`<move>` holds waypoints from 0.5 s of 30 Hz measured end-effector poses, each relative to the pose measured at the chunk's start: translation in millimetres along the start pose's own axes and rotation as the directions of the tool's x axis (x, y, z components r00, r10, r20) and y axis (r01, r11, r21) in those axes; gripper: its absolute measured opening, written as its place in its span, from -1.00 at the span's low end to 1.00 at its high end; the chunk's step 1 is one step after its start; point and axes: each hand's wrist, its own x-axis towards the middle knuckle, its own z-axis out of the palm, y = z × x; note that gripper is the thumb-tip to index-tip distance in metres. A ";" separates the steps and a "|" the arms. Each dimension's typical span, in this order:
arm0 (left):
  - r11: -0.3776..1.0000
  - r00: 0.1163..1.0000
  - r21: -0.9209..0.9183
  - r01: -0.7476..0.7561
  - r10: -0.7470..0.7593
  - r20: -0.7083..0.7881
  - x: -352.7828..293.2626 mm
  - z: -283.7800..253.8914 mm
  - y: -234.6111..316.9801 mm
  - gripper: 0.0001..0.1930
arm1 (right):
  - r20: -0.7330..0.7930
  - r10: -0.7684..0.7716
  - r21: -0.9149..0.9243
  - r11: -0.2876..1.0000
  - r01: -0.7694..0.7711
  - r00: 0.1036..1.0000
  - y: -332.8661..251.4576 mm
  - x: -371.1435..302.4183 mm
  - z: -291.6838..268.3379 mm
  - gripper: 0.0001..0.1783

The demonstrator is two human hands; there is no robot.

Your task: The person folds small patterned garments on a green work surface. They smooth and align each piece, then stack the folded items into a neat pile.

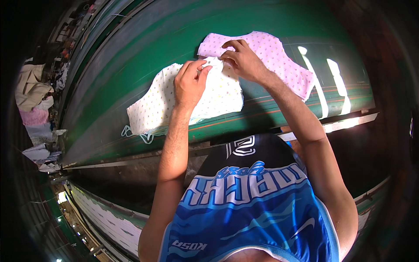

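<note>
A white cloth piece with small coloured dots (161,94) lies on a green work surface, its wide curved outline toward me. My left hand (190,83) rests over its upper middle, thumb and forefinger closed near the top edge. Opposite it, my right hand (242,60) has its fingers bent down at that same top edge, closed on the white cloth; the thumb tip is mostly hidden. Partly behind the right hand and forearm is a pink dotted cloth piece (279,56) of similar shape. Pale blue cord loops (148,138) stick out from under the white piece's lower left.
The green work surface (131,56) has a metal front edge (349,123) near my body. Bright sun patches (336,76) fall on its right side. Beige cloth (31,87) and other fabrics are heaped at the far left. A second long bench (104,222) stands at the lower left.
</note>
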 end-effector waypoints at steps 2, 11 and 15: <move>0.999 0.999 0.041 0.021 -0.019 -0.031 3.3 -4.0 -5.2 -0.80 | 0.049 -0.027 -0.014 1.000 0.028 0.998 -0.2 10.2 -0.2 -0.77; 0.943 0.952 -0.135 0.305 -0.305 0.021 2.2 19.4 -59.8 -0.82 | -0.014 0.002 0.057 0.998 -0.002 1.000 0.7 11.1 13.3 -0.72; 0.927 0.939 -0.150 0.344 -0.341 0.044 -6.9 22.8 -68.8 -0.86 | -0.051 -0.251 0.042 0.966 0.254 0.967 -28.3 -0.4 -1.2 -0.62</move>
